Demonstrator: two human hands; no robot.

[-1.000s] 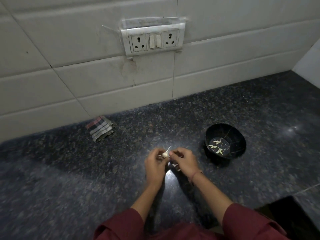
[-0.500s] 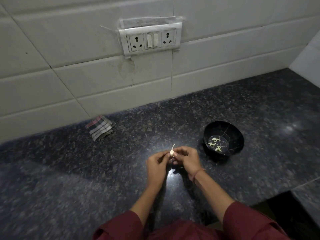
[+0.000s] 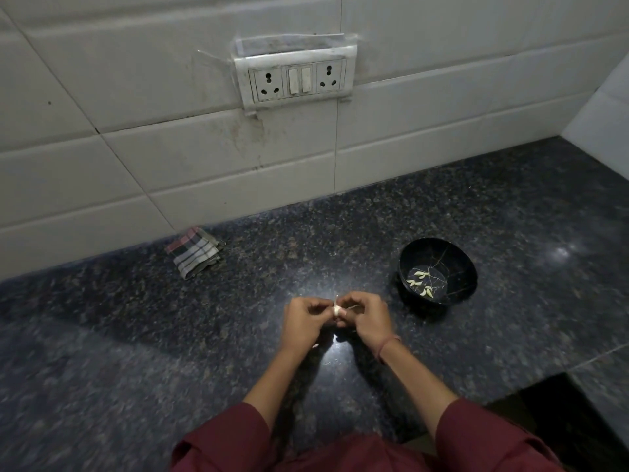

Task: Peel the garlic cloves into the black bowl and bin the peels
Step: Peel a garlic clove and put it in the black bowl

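A small pale garlic clove (image 3: 337, 310) is pinched between the fingertips of my left hand (image 3: 304, 321) and my right hand (image 3: 368, 318), just above the dark granite counter. A thin strip of peel sticks out from the clove toward my right fingers. Both hands are closed around it, so most of the clove is hidden. The black bowl (image 3: 452, 253) stands on the counter to the right of my hands, a little farther back, with several peeled cloves (image 3: 422, 283) lying in its bottom.
A folded checked cloth (image 3: 194, 251) lies by the tiled wall at the back left. A socket plate (image 3: 295, 80) is on the wall above. The counter's front edge drops to a dark gap (image 3: 561, 413) at lower right.
My hands have stayed together on the clove, shifting slightly. The peel strip that stood up from the clove now lies lower, toward my right fingers.
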